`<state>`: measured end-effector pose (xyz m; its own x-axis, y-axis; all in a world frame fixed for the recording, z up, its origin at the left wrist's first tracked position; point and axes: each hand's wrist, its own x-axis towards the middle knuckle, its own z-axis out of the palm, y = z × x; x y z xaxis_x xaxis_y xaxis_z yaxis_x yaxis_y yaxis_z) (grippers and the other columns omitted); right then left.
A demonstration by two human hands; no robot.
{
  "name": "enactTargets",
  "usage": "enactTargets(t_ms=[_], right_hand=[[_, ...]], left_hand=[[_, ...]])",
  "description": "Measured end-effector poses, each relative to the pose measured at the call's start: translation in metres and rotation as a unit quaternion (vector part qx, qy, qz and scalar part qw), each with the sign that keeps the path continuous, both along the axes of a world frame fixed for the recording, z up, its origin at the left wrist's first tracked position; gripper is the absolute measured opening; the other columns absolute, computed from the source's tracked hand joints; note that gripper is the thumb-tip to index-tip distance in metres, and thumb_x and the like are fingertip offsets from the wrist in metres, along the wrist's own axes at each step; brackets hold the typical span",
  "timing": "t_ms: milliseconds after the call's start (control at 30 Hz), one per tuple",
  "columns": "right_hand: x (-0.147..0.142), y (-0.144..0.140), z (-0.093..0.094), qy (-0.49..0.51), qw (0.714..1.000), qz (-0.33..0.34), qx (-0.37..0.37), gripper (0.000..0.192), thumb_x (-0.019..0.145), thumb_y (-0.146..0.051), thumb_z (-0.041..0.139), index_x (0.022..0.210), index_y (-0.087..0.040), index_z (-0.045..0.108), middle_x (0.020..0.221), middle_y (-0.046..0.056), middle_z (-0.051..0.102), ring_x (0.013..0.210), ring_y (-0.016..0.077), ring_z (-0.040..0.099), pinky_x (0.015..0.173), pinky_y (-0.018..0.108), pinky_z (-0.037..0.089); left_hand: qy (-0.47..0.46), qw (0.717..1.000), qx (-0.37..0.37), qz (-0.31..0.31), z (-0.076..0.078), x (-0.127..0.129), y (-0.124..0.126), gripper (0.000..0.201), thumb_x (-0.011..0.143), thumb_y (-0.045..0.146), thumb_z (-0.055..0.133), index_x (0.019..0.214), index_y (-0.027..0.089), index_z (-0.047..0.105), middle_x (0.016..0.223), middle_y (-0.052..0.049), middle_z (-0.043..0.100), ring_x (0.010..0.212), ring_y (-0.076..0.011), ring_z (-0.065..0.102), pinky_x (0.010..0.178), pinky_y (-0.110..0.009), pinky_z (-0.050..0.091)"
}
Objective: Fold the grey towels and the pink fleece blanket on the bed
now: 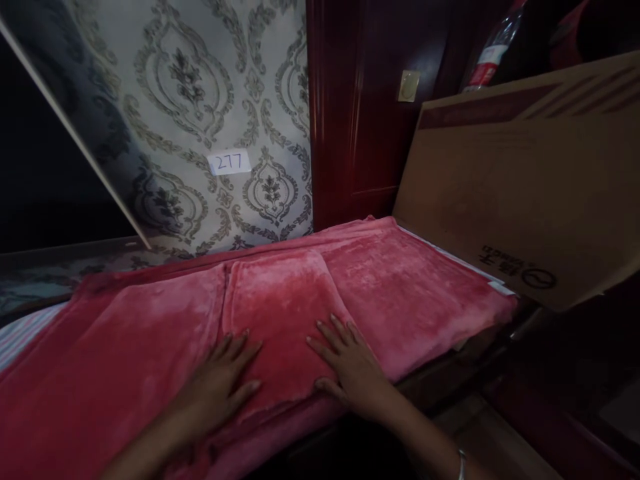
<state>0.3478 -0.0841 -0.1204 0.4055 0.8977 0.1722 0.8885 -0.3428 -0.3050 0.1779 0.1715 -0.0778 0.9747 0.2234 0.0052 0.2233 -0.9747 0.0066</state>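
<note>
A pink plush blanket [280, 293] lies spread over a long low surface, with a folded section in its middle. My left hand [220, 380] rests on the left edge of that folded section, fingers spread and palm down. On its right part lies my right hand [353, 370], flat with the fingers apart. Neither hand grips the cloth. A bracelet [462, 463] shows on my right wrist.
Behind the blanket stand a patterned wall with a paper label [229, 162] reading 277 and a dark red wooden panel [355, 113]. A large cardboard box [515, 173] leans at the right, a plastic bottle [493, 60] behind it. Striped cloth [27, 330] shows at left.
</note>
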Motion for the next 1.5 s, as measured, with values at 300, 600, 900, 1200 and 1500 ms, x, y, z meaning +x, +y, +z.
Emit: enactTargets(t_ms=[300,600,900,1200,1500], right_hand=[[-0.001,0.001,0.000,0.015,1.000,0.000,0.014,0.073,0.092,-0.060,0.060,0.157,-0.041,0.031,0.166,0.003,0.019,0.154,0.0334,0.006,0.122,0.064,0.013],[0.016,0.010,-0.058,-0.187,0.974,0.018,0.127,0.086,0.086,-0.076,0.055,0.158,-0.039,0.028,0.159,0.006,0.038,0.145,0.0401,0.034,0.112,0.061,0.033],[0.038,0.013,-0.081,-0.372,0.905,0.052,0.199,0.082,0.085,-0.078,0.051,0.152,-0.033,0.045,0.143,0.009,0.058,0.131,0.0394,0.047,0.100,0.052,0.040],[0.032,0.005,-0.080,-0.244,0.958,0.069,0.130,0.089,0.087,-0.071,0.055,0.161,-0.038,0.018,0.152,0.010,0.047,0.129,0.0469,0.050,0.090,0.062,0.047],[0.022,-0.003,-0.063,-0.161,0.981,0.062,0.085,0.086,0.090,-0.057,0.060,0.160,-0.041,0.013,0.161,0.006,0.032,0.141,0.0465,0.037,0.100,0.070,0.043]], left_hand=[[0.020,0.984,-0.086,-0.151,0.051,0.185,-0.030,0.061,0.098,0.040,0.044,0.154,0.019,0.038,0.162,-0.010,0.035,0.150,-0.0223,0.032,0.124,-0.042,0.026],[-0.044,0.998,-0.028,-0.024,-0.009,0.292,-0.017,0.069,0.098,0.056,0.037,0.157,0.020,0.033,0.166,-0.014,0.023,0.154,-0.0373,0.016,0.122,-0.065,0.010],[-0.068,0.996,-0.053,-0.028,-0.030,0.287,-0.013,0.074,0.096,0.066,0.030,0.158,0.025,0.030,0.167,-0.011,0.025,0.154,-0.0337,0.017,0.122,-0.063,0.014],[0.017,0.997,-0.072,-0.013,0.007,0.267,0.003,0.075,0.096,0.066,0.027,0.159,0.026,0.025,0.168,-0.009,0.022,0.154,-0.0285,0.019,0.125,-0.056,0.013],[0.017,0.992,-0.055,0.113,-0.001,0.203,0.094,0.073,0.098,0.061,0.021,0.159,0.021,0.026,0.166,-0.013,0.026,0.153,-0.0323,0.022,0.121,-0.064,0.014]])
